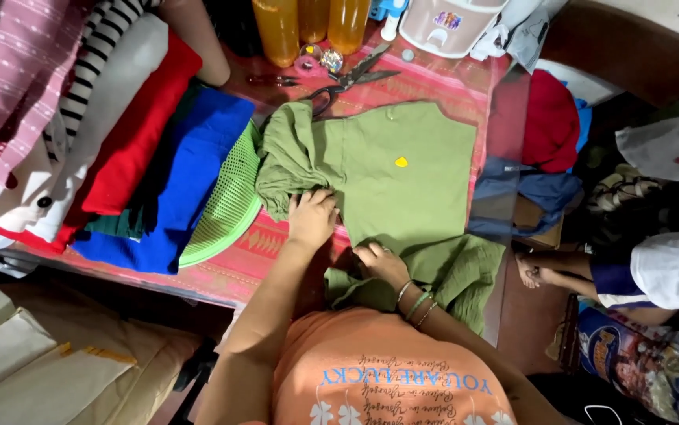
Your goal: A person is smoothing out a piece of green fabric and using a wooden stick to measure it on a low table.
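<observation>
An olive-green cloth lies spread on the red patterned table, bunched at its left end and hanging over the near edge. A small yellow chalk piece rests on it. My left hand presses flat on the cloth's bunched left part. My right hand, with bangles at the wrist, lies on the cloth near the table's front edge, fingers curled on the fabric. Black-handled scissors lie just beyond the cloth.
Folded red, blue, white and striped fabrics and a green mesh basket fill the table's left side. Amber bottles and a white container stand at the back. Another person's foot shows at right, beside red and blue clothes.
</observation>
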